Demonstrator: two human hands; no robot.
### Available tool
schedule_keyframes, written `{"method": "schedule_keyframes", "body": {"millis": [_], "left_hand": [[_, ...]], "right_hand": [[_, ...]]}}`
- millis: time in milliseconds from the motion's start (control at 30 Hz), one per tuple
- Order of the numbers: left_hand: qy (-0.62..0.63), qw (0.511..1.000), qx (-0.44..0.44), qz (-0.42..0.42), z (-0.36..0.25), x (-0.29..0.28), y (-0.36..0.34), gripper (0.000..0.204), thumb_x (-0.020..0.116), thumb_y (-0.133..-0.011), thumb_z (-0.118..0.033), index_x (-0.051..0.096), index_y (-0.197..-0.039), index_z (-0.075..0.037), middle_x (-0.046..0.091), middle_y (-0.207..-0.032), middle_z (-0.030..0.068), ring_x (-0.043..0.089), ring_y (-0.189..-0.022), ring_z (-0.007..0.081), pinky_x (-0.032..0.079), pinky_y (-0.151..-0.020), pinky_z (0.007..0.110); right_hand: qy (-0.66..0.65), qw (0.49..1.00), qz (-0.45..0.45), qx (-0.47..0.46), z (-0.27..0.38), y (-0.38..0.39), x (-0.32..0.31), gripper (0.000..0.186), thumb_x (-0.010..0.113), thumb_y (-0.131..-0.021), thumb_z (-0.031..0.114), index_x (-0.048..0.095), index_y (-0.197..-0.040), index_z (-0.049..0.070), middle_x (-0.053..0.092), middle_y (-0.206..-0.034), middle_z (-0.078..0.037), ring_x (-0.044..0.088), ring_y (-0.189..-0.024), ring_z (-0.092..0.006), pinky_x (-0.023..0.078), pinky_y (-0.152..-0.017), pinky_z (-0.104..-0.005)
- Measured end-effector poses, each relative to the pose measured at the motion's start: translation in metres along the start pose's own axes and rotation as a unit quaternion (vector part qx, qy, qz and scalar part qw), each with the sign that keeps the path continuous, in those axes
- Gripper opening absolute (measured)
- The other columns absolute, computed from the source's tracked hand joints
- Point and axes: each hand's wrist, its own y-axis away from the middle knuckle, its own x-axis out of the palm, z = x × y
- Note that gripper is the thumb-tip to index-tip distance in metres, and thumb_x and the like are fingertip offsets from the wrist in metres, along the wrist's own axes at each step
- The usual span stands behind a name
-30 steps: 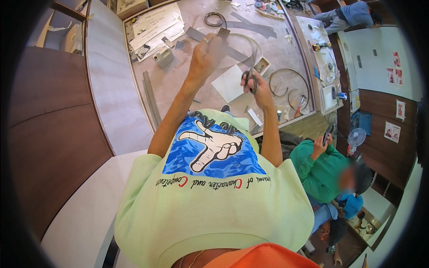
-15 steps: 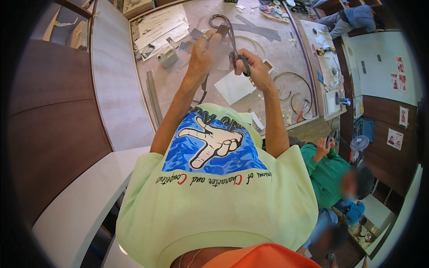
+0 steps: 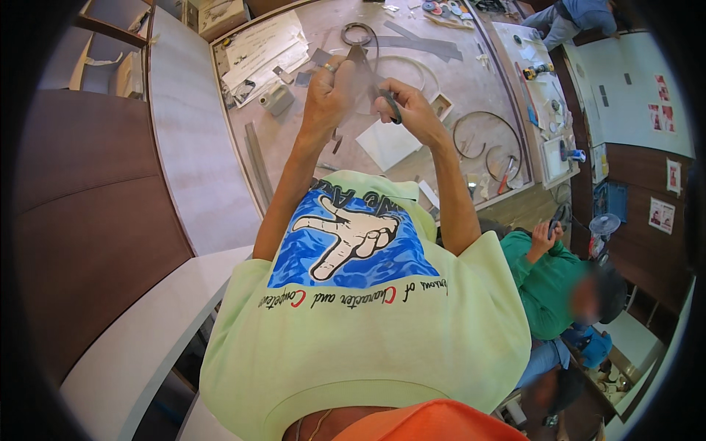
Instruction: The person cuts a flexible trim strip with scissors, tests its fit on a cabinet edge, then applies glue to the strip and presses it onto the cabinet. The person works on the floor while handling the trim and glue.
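Jug point(image 3: 276, 99) left of the left hand point(image 3: 327, 94), which grips a dark strip point(image 3: 357, 56) jutting beyond its thumb. Right hand point(image 3: 408, 109) curled around scissors point(image 3: 390, 107); blades blurred. Step, judged: trimming. Next move calls for a steady strip.

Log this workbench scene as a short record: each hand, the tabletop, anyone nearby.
Left hand: gripping a dark strip
Right hand: holding black-handled scissors; blades too blurred to judge
Table, left of the left hand: grey jug
Table, beyond the hands: coiled dark band
Table, nearer the body: white panel, lying flat
Nearby, at right: person in green, holding a dark object
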Motion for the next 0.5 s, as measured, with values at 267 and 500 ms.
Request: {"method": "schedule_keyframes", "body": {"millis": [267,500], "left_hand": [[-0.008,1.000,0.005,0.004,-0.0003,0.0018,-0.0017,0.028,0.044,-0.107,-0.028,0.058,-0.100,-0.005,0.042,-0.061,-0.0059,0.031,-0.048,0.0014,0.024,-0.042,0.019],[0.003,1.000,-0.006,0.013,-0.0040,-0.0008,-0.0016,0.027,0.045,-0.107,-0.027,0.059,-0.100,-0.005,0.042,-0.061,-0.0061,0.031,-0.048,0.0015,0.025,-0.043,0.019]], "right_hand": [[0.007,1.000,-0.012,-0.005,0.0046,-0.0016,0.0031,0.023,0.072,-0.090,0.026,0.064,-0.096,0.005,0.062,-0.082,0.000,0.057,-0.073,-0.0097,0.048,-0.068,-0.0276],[0.022,1.000,-0.019,0.004,0.0045,-0.0043,0.0058,0.023,0.073,-0.089,0.026,0.064,-0.094,0.005,0.058,-0.078,0.001,0.053,-0.071,-0.0095,0.045,-0.065,-0.0272]]}}
